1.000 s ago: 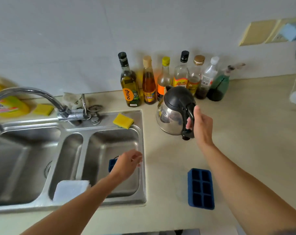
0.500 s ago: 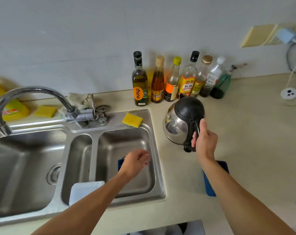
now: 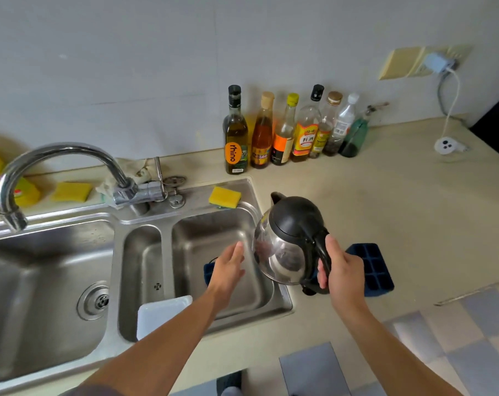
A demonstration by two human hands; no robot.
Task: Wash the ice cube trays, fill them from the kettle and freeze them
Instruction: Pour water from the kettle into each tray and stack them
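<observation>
Kettle, gripped by right hand, has been drawn toward six o'clock; left hand is held open; filling seems near.

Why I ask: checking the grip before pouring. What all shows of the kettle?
The kettle has a shiny steel body with a black lid, spout and handle. The right hand grips the handle, holding it off the counter, tilted, above the sink rim. The open left hand is close beside its body.
</observation>
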